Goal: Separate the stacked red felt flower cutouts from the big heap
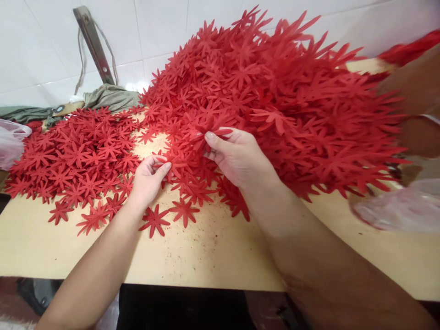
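Flowers (275, 91), thin red cut-outs heaped on the table (213, 256), looked light, floppy, best pinched by petals. Right hand (237, 158) grip clamped 1 flower (209, 130); left hand (147, 176) grip pinched another (172, 161).

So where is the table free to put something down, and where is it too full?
Free: the table strip along the near edge, in front of the two loose flowers and between both forearms. Crowded: the big pile at the back and right, where the right hand works, and the flat spread beside the left hand.
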### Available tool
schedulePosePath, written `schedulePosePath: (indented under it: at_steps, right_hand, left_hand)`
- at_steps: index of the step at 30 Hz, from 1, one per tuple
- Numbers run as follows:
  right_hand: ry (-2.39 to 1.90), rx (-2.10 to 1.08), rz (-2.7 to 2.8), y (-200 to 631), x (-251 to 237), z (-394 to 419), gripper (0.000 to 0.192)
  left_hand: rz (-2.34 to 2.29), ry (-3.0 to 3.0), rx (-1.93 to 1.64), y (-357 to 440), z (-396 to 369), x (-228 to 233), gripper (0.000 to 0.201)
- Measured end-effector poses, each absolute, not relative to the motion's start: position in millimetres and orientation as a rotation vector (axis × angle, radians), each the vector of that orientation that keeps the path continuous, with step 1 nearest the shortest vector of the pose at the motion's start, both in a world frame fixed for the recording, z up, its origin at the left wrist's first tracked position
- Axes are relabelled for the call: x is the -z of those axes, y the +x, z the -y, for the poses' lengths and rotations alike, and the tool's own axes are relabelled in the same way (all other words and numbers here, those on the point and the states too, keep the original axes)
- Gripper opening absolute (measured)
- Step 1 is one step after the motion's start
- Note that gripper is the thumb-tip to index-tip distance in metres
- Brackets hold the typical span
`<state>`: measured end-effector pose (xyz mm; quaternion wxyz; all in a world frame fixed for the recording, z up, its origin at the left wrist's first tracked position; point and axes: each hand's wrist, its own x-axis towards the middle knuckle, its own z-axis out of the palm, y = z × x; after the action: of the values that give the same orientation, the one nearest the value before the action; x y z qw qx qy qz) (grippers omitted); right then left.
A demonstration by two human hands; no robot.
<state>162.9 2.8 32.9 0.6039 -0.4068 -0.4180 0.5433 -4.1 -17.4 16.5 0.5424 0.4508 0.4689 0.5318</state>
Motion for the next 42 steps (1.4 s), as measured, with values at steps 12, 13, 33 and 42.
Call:
schedulePosePath:
  at_steps: [12,13,33,42]
  right_hand:
    - [-0.854,-1.346,0.976,142.7,-25.8,5.0,0.027]
    - [-0.853,-1.348,0.992,142.0,-24.8,5.5,0.026]
    - [-0.867,-1.341,1.045,135.0,-35.1,12.2,0.019]
    - [-0.956,-1.264,1.041,144.2,-32.2,5.6,0.025]
  left_hand:
    - [-1.216,1.524,-1.327,-6.7,24.8,-14.8,0.017]
    - [-1.22,1.54,-1.292,-6.4,25.1,-14.9,0.016]
    - [-1.052,1.213,-1.321,-2.2,21.5,-12.8,0.034]
    - [-1.227,1.446,-1.264,-7.4,20.8,-6.9,0.031]
